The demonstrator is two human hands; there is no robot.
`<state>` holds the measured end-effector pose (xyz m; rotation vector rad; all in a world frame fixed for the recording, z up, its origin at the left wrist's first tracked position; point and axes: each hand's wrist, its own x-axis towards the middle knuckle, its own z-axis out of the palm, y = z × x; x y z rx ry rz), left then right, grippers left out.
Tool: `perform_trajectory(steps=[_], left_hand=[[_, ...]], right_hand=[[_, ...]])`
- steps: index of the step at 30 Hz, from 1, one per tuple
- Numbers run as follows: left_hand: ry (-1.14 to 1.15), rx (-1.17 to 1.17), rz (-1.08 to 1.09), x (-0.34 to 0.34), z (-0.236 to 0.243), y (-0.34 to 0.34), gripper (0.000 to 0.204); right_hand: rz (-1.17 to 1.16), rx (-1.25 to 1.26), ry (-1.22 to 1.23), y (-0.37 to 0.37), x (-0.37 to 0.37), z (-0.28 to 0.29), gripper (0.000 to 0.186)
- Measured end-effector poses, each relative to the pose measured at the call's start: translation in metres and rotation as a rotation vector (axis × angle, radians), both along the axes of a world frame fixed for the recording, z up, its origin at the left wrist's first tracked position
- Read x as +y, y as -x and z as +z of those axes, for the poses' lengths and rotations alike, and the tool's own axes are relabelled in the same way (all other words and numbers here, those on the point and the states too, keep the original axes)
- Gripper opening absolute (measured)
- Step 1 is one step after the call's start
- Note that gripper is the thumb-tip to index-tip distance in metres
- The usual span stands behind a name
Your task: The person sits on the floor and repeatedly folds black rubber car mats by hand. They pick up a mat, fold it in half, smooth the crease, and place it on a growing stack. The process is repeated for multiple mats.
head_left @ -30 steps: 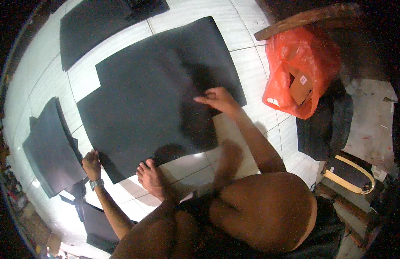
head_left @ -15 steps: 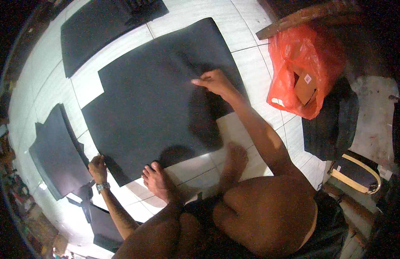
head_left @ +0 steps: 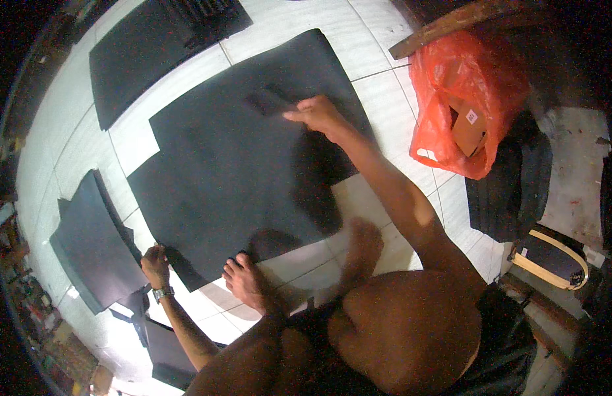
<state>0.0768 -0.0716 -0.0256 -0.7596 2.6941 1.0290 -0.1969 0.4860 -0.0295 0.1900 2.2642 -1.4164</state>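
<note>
A large black sheet (head_left: 220,171), like leather or rubber, lies flat on the tiled floor in front of me. Its outline has a notch at the upper left and another at the lower right. My left hand (head_left: 155,262), with a metal-banded watch at the wrist, pinches the sheet's left edge close to its near corner. Over the upper right part of the sheet is my right hand (head_left: 316,115), thumb and fingers pressed together. A dark patch lies just beyond those fingertips; whether it is shadow or a held thing, I cannot tell.
My bare foot (head_left: 245,280) stands by the sheet's near edge. Other black pieces lie at the far left (head_left: 147,56) and left (head_left: 98,244). An orange plastic bag (head_left: 444,125) with a brown box sits at the right, beside dark folded material (head_left: 507,191) and a wooden beam (head_left: 451,33).
My right hand has shifted slightly left and away from me over the sheet. My left hand keeps its place at the edge. The view has tilted a little.
</note>
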Motion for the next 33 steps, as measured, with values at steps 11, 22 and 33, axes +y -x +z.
perform_trajectory(steps=[11, 22, 33], left_hand=[[-0.029, 0.132, -0.022, 0.003, -0.001, -0.002, 0.026], [0.096, 0.100, -0.050, 0.003, -0.003, -0.003, 0.028], [-0.006, 0.014, 0.016, 0.024, 0.021, 0.006, 0.024]], right_hand=[[-0.098, -0.132, 0.072, 0.025, -0.010, 0.020, 0.058], [-0.172, -0.153, 0.085, 0.044, -0.014, 0.020, 0.063], [-0.097, -0.182, 0.122, 0.043, -0.001, 0.016, 0.052]])
